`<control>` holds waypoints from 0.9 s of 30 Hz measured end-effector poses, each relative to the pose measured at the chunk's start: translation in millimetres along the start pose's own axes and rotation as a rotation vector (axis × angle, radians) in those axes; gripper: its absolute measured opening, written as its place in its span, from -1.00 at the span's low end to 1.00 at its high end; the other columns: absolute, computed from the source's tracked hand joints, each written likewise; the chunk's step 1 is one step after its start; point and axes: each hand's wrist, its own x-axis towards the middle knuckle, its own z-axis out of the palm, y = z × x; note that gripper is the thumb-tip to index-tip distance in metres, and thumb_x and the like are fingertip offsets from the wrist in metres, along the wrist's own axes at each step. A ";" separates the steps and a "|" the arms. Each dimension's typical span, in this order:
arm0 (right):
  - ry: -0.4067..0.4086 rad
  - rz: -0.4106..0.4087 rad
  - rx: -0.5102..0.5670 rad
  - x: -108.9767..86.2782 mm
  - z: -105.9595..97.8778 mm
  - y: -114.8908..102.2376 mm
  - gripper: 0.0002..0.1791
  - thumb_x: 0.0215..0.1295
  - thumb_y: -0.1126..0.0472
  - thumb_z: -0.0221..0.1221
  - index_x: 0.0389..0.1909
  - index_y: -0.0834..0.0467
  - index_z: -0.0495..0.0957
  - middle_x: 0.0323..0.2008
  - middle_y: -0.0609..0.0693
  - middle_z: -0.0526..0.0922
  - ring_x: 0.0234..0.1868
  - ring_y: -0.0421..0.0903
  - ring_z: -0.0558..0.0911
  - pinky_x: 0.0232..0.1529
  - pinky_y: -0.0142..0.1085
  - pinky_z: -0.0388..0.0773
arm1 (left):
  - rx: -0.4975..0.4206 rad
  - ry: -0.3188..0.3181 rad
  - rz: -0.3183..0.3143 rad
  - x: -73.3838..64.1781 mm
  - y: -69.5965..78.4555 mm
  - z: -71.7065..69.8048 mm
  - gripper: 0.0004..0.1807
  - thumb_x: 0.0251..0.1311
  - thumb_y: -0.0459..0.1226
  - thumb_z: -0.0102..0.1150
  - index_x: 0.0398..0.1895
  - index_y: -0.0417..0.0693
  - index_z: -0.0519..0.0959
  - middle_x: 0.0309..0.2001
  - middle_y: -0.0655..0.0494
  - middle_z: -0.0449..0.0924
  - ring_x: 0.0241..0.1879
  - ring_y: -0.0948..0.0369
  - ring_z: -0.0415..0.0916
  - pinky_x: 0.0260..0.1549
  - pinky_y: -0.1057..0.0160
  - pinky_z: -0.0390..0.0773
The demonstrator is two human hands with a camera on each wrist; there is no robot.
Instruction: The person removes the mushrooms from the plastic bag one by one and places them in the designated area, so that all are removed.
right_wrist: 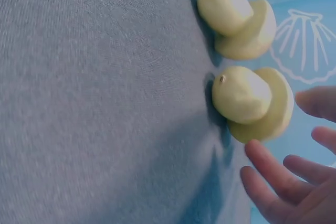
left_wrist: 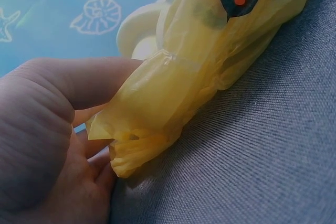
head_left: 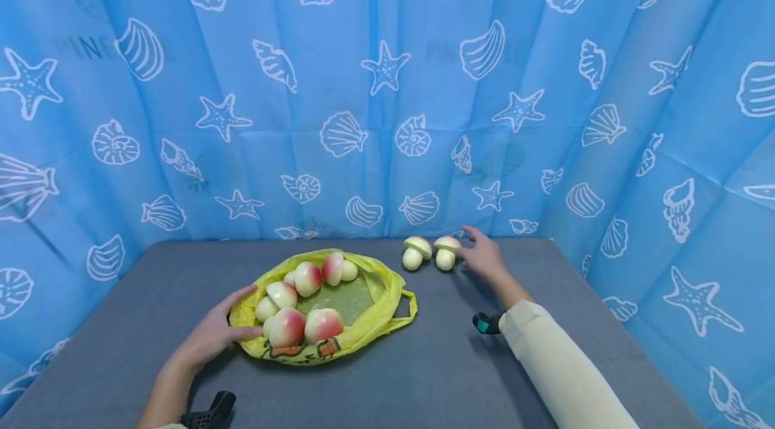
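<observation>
My left hand [head_left: 212, 331] holds the left end of a yellow plastic bag [head_left: 378, 321], thumb and fingers spread around its rim. Inside the bag lie several toy mushrooms [head_left: 287, 327] with pink-tinged caps and pale stems. My right hand [head_left: 484, 257] reaches to the back of the table, fingers spread beside a pale mushroom [head_left: 445, 259]. In the right wrist view, fingertips [right_wrist: 257, 150] come close to that mushroom's cap, with a gap at the upper finger. A second mushroom [head_left: 416, 253] stands just left of it. Bag plastic [left_wrist: 152, 103] hides some left fingers in the left wrist view.
A grey cloth-covered table [head_left: 424, 382] lies beneath everything. Blue curtains [head_left: 387, 113] with white shell and starfish prints hang along its back and right sides. The bag's handle loop [head_left: 408, 308] sticks out to the right.
</observation>
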 end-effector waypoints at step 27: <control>0.064 -0.128 0.165 -7.5 1.4 -60.4 -0.48 0.41 0.22 0.13 0.36 0.17 0.33 0.20 0.26 0.46 -0.09 0.11 0.66 -0.18 -0.11 0.61 | -0.005 -0.010 -0.014 -0.7 1.2 0.0 0.03 0.06 -0.05 0.40 0.52 -0.13 0.04 0.47 -0.37 -0.11 0.40 -0.33 -0.14 0.24 -0.39 -0.04</control>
